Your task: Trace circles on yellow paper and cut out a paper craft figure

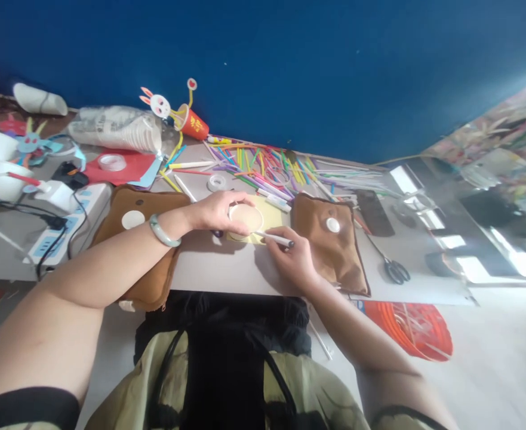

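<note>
My left hand [222, 212] is curled around a round, pale, white-rimmed object [246, 220] that looks like a paper cup. This sits on a sheet of yellow paper [280, 220] on the table. A white pen [278, 240] with a dark end is gripped in my right hand [292, 257]. Its tip meets the lower right edge of the round object, over the paper. Brown cushion-like pouches flank the hands: the left pouch [122, 236] lies partly under my left forearm, the right pouch [329, 254] beside my right hand.
Many coloured straws [263, 164] lie along the wall. A red cup [195, 123] with a rabbit figure stands behind, near bagged white cups [114, 128]. A power strip [65, 227] with cables is left; scissors [394, 270] and a dark phone [374, 212] are right. A red basket [410, 328] stands below.
</note>
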A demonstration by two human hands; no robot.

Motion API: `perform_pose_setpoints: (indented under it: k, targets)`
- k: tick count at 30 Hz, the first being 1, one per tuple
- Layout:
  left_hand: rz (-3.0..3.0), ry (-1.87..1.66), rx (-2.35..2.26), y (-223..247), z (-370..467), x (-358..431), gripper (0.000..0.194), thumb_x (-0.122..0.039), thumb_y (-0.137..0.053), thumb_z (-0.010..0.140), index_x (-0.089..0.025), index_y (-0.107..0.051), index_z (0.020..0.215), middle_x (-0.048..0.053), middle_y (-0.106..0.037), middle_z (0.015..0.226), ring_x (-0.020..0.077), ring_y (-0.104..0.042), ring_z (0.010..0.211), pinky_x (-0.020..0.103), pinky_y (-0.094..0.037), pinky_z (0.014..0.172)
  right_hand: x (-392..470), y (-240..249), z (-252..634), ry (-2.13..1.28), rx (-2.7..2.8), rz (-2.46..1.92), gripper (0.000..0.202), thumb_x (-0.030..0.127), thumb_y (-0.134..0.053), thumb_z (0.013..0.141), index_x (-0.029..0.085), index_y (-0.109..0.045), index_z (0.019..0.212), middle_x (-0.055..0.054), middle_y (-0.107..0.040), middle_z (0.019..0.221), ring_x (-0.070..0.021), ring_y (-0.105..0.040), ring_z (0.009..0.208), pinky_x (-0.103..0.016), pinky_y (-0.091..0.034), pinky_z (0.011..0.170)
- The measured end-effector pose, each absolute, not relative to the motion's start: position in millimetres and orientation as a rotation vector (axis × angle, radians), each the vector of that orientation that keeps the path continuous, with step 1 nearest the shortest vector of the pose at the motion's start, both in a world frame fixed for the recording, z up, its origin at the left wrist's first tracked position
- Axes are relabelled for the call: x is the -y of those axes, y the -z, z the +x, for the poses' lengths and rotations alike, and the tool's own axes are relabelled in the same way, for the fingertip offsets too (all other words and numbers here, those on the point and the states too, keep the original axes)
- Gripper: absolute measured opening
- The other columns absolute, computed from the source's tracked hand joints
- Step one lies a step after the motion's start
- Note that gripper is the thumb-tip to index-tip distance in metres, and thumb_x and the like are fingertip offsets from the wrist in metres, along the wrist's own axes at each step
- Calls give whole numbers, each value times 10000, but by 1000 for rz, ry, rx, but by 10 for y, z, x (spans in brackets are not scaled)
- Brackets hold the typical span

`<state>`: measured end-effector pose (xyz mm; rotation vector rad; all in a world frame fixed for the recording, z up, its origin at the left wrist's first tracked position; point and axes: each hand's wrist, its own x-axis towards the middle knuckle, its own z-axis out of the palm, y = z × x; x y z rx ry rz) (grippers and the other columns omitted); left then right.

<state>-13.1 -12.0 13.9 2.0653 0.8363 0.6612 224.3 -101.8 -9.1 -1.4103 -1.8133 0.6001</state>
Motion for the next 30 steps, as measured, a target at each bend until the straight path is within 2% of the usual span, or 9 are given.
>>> perform_pose_setpoints:
  k: [12, 20, 30]
  targets:
    - [2039, -582, -975, -244, -117, 183, 692, -567, -839, 614, -185, -682, 1169, 66, -705, 1118, 237, -651, 988, 313, -521, 847, 999, 157, 2250, -712, 1814, -1395, 200, 307, -618, 892, 166, -725, 985, -18, -730, 755, -111, -562, 537, -231, -451, 587]
    - [2068, -576, -991, -244, -120, 180, 688, -567, -834, 627, -192, -679, 1183, 56, -704, 1119, 225, -649, 968, 293, -525, 846, 1069, 143, 2281, -667, 1900, -1383, 190, 303, -596, 909, 177, -701, 1005, -42, -755, 853, -151, -658, 683, -239, -481, 652]
    - [2055, -587, -972, -251, -119, 178, 706, -577, -844, 615, -189, -679, 1181, 61, -703, 1151, 232, -650, 1014, 291, -518, 876, 1314, 133, 2226, -551, 2036, -1371, 178, 283, -576, 930, 188, -679, 1039, -37, -771, 853, -122, -633, 558, -228, -457, 621]
